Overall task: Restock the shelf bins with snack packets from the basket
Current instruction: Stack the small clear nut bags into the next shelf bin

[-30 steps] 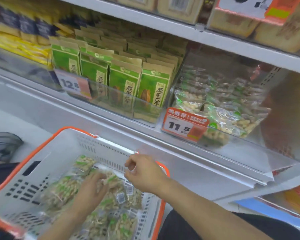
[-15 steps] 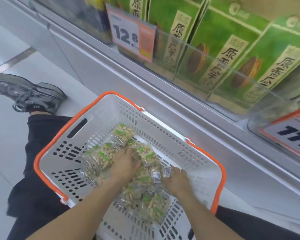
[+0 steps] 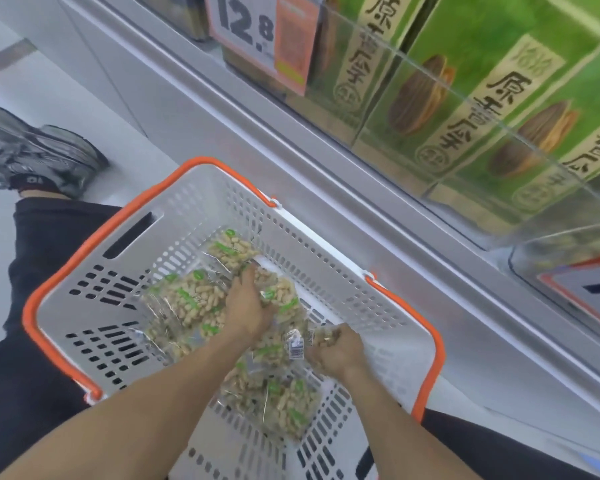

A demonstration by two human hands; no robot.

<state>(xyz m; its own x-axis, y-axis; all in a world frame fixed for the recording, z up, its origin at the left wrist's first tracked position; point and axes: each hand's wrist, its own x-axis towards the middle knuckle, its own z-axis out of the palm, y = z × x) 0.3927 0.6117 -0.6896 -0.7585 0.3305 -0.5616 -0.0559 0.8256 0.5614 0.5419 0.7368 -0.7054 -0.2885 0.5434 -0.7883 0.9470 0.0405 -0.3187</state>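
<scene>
Head view, single entry.

Basket: perforated grey plastic with an orange rim, sitting low in front of the shelf face; long axis running from near-left to far-right.

Snack packets: clear crinkled film with green labels, lumpy pale nuts showing through; lying heaped along the basket floor, from the far-left corner toward the near edge.

Left hand: lying palm-down on the middle of the heap, fingers curling round a packet there.

Right hand: sitting nearer the basket's right wall, fingers bunching narrowly on the edge of a packet beside a white barcode sticker.

Governing relation, as a judgement: the packets are lying directly under both hands, the left being nearer the bulk; the bins are standing above and beyond the basket's far rim, so the lift is heading up and forward.

Boxes: green card, standing behind a clear bin front.

Price tag: reading 12.8.
</scene>
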